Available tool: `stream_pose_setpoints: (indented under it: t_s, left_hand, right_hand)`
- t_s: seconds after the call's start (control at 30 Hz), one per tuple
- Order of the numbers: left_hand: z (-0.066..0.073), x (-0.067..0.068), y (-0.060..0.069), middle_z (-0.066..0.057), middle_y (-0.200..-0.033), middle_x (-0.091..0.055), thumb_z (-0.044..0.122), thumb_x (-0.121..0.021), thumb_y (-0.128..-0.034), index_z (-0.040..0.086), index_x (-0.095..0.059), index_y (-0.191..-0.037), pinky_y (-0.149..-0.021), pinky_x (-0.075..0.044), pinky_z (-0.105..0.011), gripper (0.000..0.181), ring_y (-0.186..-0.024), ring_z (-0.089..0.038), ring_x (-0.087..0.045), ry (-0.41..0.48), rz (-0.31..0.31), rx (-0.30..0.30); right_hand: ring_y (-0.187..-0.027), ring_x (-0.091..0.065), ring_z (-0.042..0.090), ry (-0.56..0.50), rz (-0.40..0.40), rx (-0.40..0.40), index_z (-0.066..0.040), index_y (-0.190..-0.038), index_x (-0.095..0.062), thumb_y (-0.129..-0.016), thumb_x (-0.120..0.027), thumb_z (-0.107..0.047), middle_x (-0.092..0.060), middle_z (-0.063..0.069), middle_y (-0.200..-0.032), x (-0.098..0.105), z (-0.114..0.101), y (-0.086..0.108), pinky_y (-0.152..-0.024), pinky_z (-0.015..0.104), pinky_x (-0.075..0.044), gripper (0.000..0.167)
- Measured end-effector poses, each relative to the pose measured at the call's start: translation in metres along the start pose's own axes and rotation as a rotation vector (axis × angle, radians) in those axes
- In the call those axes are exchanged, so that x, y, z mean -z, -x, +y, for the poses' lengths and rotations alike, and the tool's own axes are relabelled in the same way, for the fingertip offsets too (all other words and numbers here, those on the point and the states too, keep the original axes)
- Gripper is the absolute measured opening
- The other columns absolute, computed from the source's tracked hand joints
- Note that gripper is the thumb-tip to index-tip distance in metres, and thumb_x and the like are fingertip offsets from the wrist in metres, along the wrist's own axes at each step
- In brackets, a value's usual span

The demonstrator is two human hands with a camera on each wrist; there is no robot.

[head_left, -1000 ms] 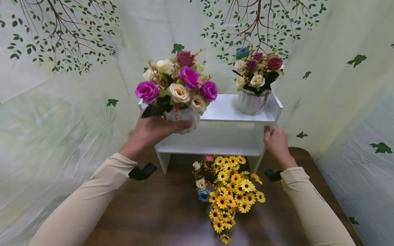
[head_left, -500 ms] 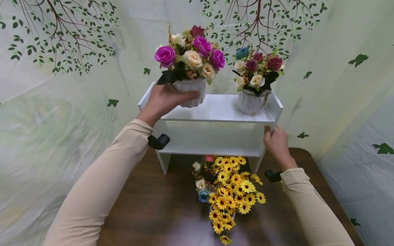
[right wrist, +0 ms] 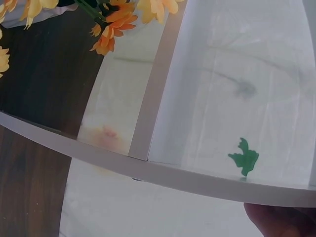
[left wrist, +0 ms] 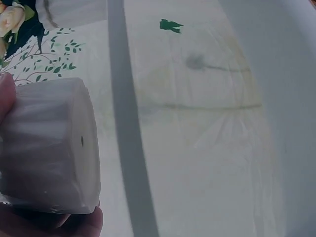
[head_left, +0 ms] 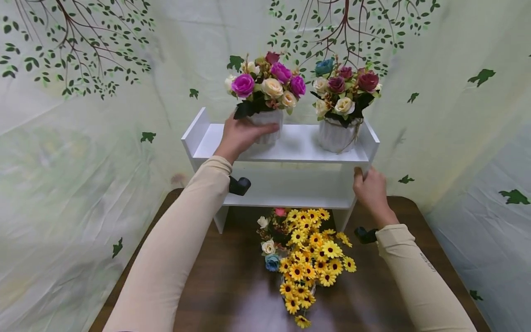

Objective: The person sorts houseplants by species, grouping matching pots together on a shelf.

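My left hand (head_left: 244, 135) grips a white ribbed flower pot (head_left: 267, 123), thumb across its front. Purple, cream and dark red artificial roses (head_left: 271, 87) fill it. The pot is over the left half of the white shelf's top board (head_left: 300, 140). In the left wrist view the pot's underside (left wrist: 85, 143) with a small hole shows, apart from the grey board edge (left wrist: 129, 123). My right hand (head_left: 372, 191) holds the front edge of the shelf's right side panel; in the right wrist view a fingertip (right wrist: 281, 219) touches that panel (right wrist: 197, 182).
A second white pot (head_left: 337, 134) with red, cream and blue roses stands at the top board's right end. Yellow daisies (head_left: 311, 263) and more roses (head_left: 269, 249) stand on the brown table (head_left: 236, 286) before the shelf. A leaf-patterned curtain (head_left: 178, 60) hangs behind.
My left hand has carried the rose pot rightward and farther back, up from in front of the shelf to over its top board. My right hand keeps its hold on the side panel.
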State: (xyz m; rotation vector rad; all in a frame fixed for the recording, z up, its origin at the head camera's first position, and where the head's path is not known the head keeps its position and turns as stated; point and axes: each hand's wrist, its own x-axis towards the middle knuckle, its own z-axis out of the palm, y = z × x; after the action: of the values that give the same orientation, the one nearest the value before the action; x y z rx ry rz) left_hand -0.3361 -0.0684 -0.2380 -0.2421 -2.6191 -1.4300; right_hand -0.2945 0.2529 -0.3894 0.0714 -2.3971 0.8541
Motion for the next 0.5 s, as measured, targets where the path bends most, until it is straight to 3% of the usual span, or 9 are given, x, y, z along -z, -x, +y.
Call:
stream_pose_setpoints:
  t_s: [0.23,0.5]
  left_hand:
    - [-0.002,-0.015,-0.006,0.000,-0.157,-0.043,0.042,-0.088,-0.0712,0.023,-0.037,-0.151,-0.122,-0.028,-0.036,0.097,-0.146,-0.020,-0.038,-0.005,0.004,0.040]
    - [-0.001,-0.032,-0.010,-0.002,-0.156,-0.043,0.041,-0.088,-0.0706,0.019,-0.038,-0.151,-0.122,-0.030,-0.037,0.098,-0.146,-0.022,-0.039,0.006,0.003,0.024]
  right_hand:
    - [-0.048,-0.038,0.024,0.001,0.007,0.001,0.005,-0.079,-0.054,-0.100,-0.047,-0.009,-0.043,0.009,-0.057,-0.001,0.000,0.000,-0.047,0.032,-0.029,0.026]
    - [-0.051,-0.042,0.025,-0.009,-0.029,-0.026,0.008,-0.092,-0.057,-0.101,-0.045,-0.011,-0.047,0.012,-0.062,0.000,-0.001,0.001,-0.047,0.031,-0.031,0.025]
